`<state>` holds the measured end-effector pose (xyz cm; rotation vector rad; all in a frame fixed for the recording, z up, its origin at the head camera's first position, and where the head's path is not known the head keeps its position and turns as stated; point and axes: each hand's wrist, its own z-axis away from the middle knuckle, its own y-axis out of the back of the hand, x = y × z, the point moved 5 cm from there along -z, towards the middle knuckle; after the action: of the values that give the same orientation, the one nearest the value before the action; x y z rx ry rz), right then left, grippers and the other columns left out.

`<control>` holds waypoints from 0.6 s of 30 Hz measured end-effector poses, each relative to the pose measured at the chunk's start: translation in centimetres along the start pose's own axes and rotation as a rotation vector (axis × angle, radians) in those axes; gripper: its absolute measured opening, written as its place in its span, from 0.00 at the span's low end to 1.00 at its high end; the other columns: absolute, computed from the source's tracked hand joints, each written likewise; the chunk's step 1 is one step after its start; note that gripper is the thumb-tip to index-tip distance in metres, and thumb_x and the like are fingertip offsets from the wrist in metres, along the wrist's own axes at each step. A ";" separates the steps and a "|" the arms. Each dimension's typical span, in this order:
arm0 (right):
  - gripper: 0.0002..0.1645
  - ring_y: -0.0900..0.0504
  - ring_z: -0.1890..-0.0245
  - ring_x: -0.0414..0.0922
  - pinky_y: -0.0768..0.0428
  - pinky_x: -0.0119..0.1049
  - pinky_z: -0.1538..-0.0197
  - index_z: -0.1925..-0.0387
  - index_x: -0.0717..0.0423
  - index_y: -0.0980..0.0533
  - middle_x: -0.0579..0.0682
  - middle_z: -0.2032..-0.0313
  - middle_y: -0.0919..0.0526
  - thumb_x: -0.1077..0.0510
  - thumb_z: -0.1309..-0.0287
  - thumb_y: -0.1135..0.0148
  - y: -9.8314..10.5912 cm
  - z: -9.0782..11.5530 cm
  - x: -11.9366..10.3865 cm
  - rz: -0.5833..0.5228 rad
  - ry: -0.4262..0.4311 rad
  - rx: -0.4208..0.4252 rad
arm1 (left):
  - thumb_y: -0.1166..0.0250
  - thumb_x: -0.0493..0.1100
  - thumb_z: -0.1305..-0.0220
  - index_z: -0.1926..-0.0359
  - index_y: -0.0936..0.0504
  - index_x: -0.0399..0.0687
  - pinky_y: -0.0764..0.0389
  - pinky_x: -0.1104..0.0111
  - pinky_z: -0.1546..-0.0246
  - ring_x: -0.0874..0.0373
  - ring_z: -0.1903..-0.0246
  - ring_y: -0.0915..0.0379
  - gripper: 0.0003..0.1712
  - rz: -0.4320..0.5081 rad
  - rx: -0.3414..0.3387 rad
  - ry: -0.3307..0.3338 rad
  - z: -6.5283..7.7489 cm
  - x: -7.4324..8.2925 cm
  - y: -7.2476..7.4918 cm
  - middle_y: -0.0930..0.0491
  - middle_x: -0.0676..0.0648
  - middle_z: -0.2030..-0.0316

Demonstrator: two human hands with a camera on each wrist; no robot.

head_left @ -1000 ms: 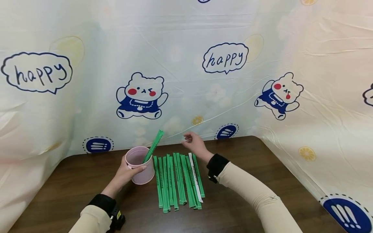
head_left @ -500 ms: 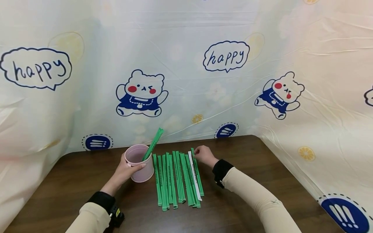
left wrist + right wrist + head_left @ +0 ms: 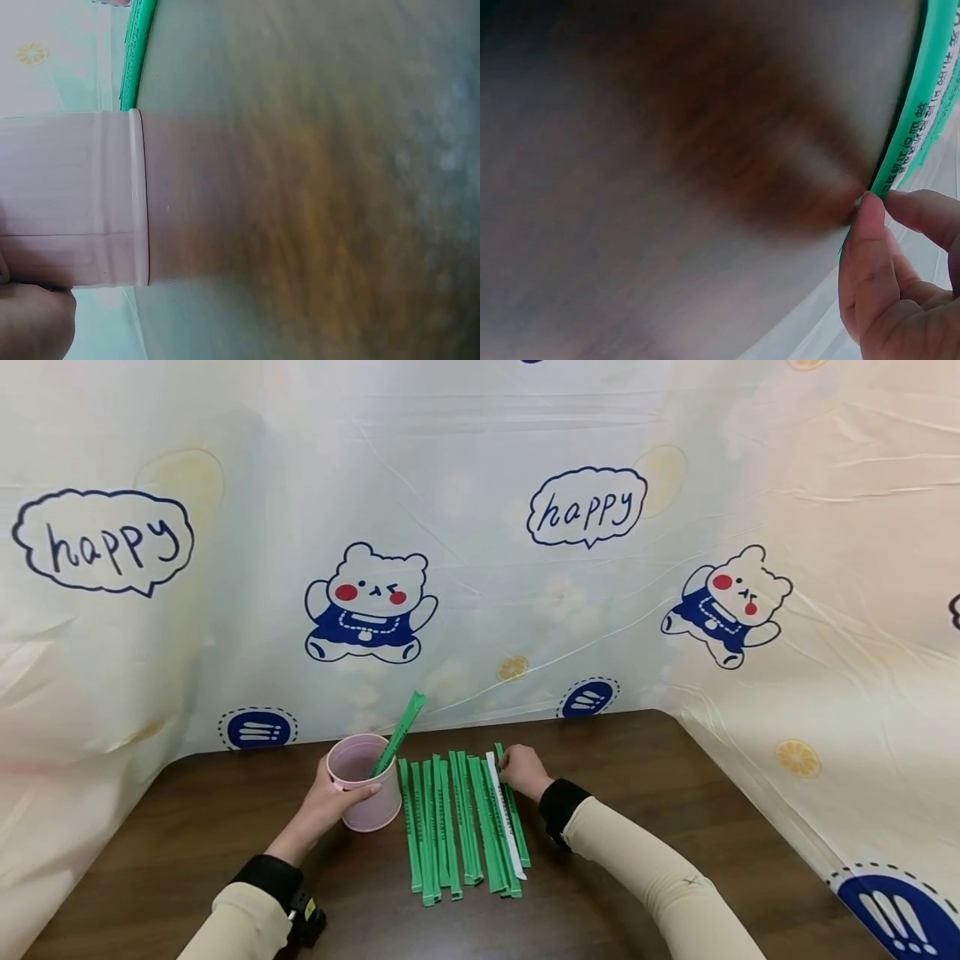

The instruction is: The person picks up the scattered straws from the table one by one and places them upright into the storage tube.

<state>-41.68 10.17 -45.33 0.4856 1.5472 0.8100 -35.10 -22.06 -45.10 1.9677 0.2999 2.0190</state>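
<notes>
My left hand (image 3: 322,802) grips a pink bucket-like cup (image 3: 372,810), its thumb over the near side below the rim. One green wrapped straw (image 3: 399,733) leans in the cup, sticking out past the rim. To the right of the cup, a row of green wrapped straws (image 3: 442,827) with dark print lies on the table, with one white wrapped straw (image 3: 504,814) near its right end. My right hand (image 3: 525,770) pinches the rightmost green straw (image 3: 911,127) near its far end, between thumb and fingertips. That straw's lower part still lies beside the white one.
The dark brown wooden table (image 3: 600,893) ends at a back edge close behind the cup. A pale printed curtain (image 3: 480,568) with bears and lettering hangs behind the table and along its right side.
My right hand has come down from beyond the row's far end to the rightmost green straw and now pinches it. The left hand stays on the cup.
</notes>
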 end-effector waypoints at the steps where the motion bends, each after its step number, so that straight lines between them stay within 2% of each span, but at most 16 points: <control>1: 0.30 0.37 0.78 0.41 0.34 0.37 0.63 0.82 0.48 0.45 0.60 0.56 0.16 0.73 0.39 0.38 -0.1 0.0 0.0 0.010 0.004 0.002 | 0.32 0.45 0.35 0.21 0.68 0.41 0.38 0.35 0.27 0.35 0.27 0.50 0.60 0.005 0.000 -0.002 0.0 0.0 0.0 0.55 0.31 0.23; 2: 0.30 0.39 0.79 0.42 0.35 0.38 0.63 0.82 0.48 0.46 0.58 0.63 0.18 0.73 0.40 0.38 -0.1 0.0 -0.1 0.018 0.008 0.002 | 0.32 0.45 0.35 0.21 0.68 0.41 0.38 0.35 0.27 0.35 0.26 0.50 0.60 0.010 0.000 -0.005 0.0 0.0 -0.1 0.55 0.31 0.23; 4: 0.32 0.45 0.79 0.42 0.39 0.38 0.64 0.82 0.47 0.49 0.50 0.75 0.30 0.73 0.41 0.38 -0.2 0.0 -0.2 0.037 0.016 0.000 | 0.32 0.44 0.36 0.21 0.68 0.42 0.39 0.34 0.27 0.35 0.27 0.51 0.60 0.021 0.002 -0.012 0.0 0.1 -0.1 0.55 0.31 0.23; 8: 0.35 0.51 0.78 0.42 0.40 0.39 0.63 0.81 0.46 0.52 0.43 0.79 0.50 0.74 0.41 0.38 -0.2 0.2 -0.5 0.070 0.026 -0.001 | 0.32 0.44 0.35 0.21 0.68 0.42 0.38 0.34 0.28 0.35 0.27 0.51 0.60 0.018 0.002 -0.015 0.1 0.5 -0.1 0.55 0.31 0.24; 9: 0.35 0.52 0.78 0.42 0.41 0.39 0.64 0.81 0.46 0.53 0.43 0.80 0.52 0.74 0.41 0.39 -0.2 0.2 -0.5 0.070 0.024 0.000 | 0.32 0.44 0.36 0.21 0.68 0.41 0.38 0.34 0.28 0.35 0.27 0.50 0.60 0.018 0.003 -0.015 0.1 0.5 -0.1 0.55 0.30 0.24; 10: 0.35 0.51 0.78 0.41 0.40 0.38 0.64 0.82 0.46 0.52 0.43 0.82 0.45 0.74 0.41 0.38 -0.2 0.3 -0.5 0.073 0.021 0.005 | 0.32 0.44 0.35 0.21 0.68 0.41 0.38 0.34 0.28 0.35 0.27 0.50 0.60 0.018 0.002 -0.013 0.1 0.5 -0.1 0.55 0.30 0.24; 11: 0.35 0.51 0.78 0.41 0.41 0.38 0.64 0.82 0.46 0.52 0.43 0.81 0.45 0.74 0.41 0.39 -0.1 0.3 -0.5 0.070 0.017 0.001 | 0.32 0.44 0.35 0.21 0.68 0.41 0.38 0.34 0.28 0.35 0.27 0.50 0.60 0.021 0.000 -0.013 0.1 0.5 -0.2 0.55 0.30 0.24; 13: 0.35 0.53 0.78 0.42 0.43 0.38 0.65 0.82 0.46 0.53 0.44 0.81 0.49 0.74 0.41 0.39 -0.1 0.4 -0.5 0.068 0.014 -0.004 | 0.32 0.44 0.36 0.21 0.68 0.40 0.38 0.34 0.28 0.35 0.27 0.50 0.60 0.025 -0.003 -0.014 0.2 0.5 -0.2 0.55 0.30 0.24; 16: 0.35 0.54 0.79 0.41 0.46 0.37 0.68 0.83 0.46 0.53 0.43 0.82 0.50 0.73 0.41 0.39 -0.1 0.4 -0.4 0.069 0.005 -0.016 | 0.32 0.45 0.36 0.21 0.68 0.40 0.38 0.34 0.27 0.34 0.27 0.50 0.60 0.022 -0.004 -0.008 0.2 0.4 -0.2 0.55 0.30 0.24; 17: 0.36 0.55 0.79 0.41 0.47 0.37 0.68 0.83 0.46 0.53 0.43 0.80 0.56 0.74 0.42 0.39 -0.1 0.4 -0.5 0.070 0.005 -0.020 | 0.32 0.45 0.36 0.21 0.68 0.40 0.38 0.34 0.27 0.34 0.27 0.50 0.60 0.021 -0.004 -0.007 0.2 0.4 -0.1 0.55 0.30 0.24; 18: 0.36 0.55 0.79 0.41 0.47 0.36 0.68 0.83 0.46 0.53 0.42 0.80 0.57 0.74 0.42 0.39 0.0 0.4 -0.5 0.075 0.005 -0.020 | 0.32 0.45 0.36 0.21 0.68 0.39 0.38 0.34 0.27 0.34 0.27 0.50 0.60 0.019 -0.003 -0.007 0.2 0.4 -0.1 0.54 0.30 0.24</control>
<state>-41.17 9.89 -44.99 0.5295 1.5310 0.8840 -34.91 -21.80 -44.72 1.9821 0.2774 2.0227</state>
